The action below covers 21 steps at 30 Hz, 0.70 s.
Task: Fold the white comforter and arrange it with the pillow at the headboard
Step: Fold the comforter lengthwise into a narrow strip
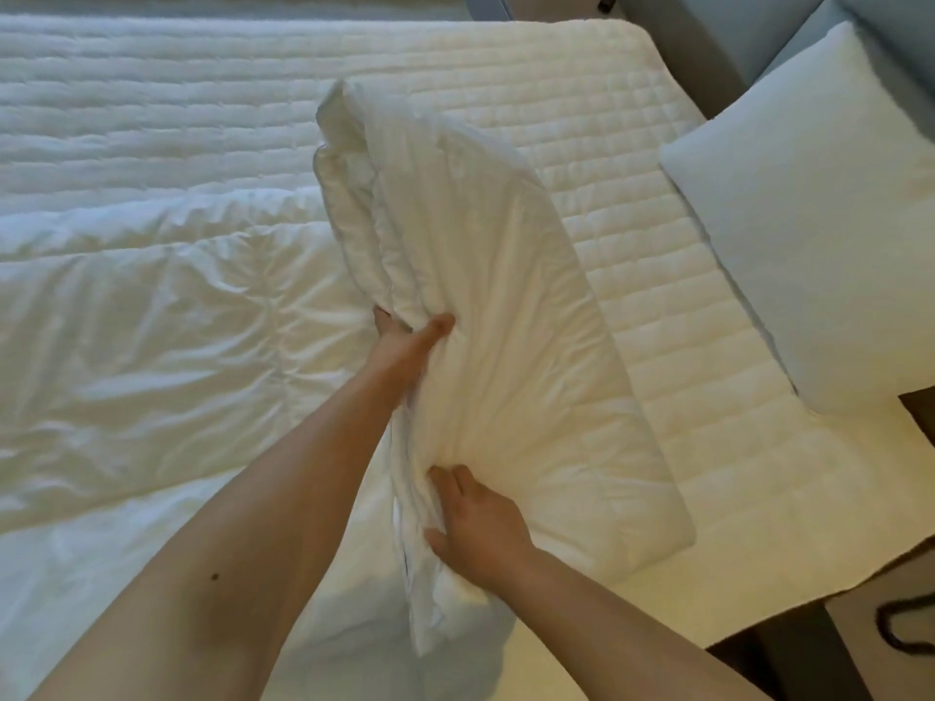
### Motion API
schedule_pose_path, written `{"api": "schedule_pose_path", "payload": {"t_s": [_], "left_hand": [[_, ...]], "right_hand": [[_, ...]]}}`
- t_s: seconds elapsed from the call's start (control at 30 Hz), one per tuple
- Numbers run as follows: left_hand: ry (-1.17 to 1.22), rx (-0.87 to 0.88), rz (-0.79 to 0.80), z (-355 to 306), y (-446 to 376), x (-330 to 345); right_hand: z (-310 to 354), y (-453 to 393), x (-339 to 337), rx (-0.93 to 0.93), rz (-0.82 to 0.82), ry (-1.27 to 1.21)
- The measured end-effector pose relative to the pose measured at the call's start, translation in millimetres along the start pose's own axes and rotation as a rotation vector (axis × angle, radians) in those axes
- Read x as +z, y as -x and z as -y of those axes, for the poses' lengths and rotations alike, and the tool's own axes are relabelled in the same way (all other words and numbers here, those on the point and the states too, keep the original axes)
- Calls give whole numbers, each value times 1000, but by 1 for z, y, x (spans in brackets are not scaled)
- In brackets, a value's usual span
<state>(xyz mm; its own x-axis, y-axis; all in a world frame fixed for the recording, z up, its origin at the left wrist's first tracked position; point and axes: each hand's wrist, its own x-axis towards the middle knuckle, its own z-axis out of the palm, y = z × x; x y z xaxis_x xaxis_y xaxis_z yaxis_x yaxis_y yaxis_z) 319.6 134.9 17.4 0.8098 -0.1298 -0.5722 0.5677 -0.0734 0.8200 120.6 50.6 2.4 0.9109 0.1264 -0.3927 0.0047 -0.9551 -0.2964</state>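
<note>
Both hands grip the white comforter (pixel 470 275): left hand (pixel 405 341) fingers curled around its folded edge, right hand (pixel 475 523) pinching bunched layers nearer (pillow (pixel 819 215) well beyond, rightward).

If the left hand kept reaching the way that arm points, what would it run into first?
Probably only more of the white comforter: the left hand already grips its folded edge, and the raised fold lies directly ahead. Past that comes the quilted mattress, though depth is unclear.

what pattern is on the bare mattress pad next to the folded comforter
White, quilted in a grid of small stitched rectangles: the mattress pad, seen best in the head view.
</note>
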Motion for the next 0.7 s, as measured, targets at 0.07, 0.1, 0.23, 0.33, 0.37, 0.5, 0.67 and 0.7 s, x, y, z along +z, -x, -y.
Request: {"api": "schedule_pose_path", "payload": {"t_s": [0.07, 0.1, 0.23, 0.33, 0.37, 0.5, 0.67, 0.7], "left_hand": [[-77, 48, -12, -3, 1, 4], [-75, 49, -23, -6, 3, 5], [210, 95, 0, -39, 15, -14], [338, 168, -17, -48, 22, -54], [308, 127, -77, -39, 19, -71], [-12, -146, -136, 18, -1, -108], [44, -151, -146, 4, -27, -104], [137, -148, -150, -5, -32, -105]], "right_hand": [[3, -7, 2, -33, -12, -27], [4, -9, -1, -59, -14, -51], [16, -6, -27, -231, -168, -196], [35, -1, -34, -387, -335, -209], [42, -1, -28, -404, -342, -178], [58, -11, 20, -337, -135, 33], [58, -21, 39, -254, -86, -30], [57, -21, 38, -267, -88, -48]]}}
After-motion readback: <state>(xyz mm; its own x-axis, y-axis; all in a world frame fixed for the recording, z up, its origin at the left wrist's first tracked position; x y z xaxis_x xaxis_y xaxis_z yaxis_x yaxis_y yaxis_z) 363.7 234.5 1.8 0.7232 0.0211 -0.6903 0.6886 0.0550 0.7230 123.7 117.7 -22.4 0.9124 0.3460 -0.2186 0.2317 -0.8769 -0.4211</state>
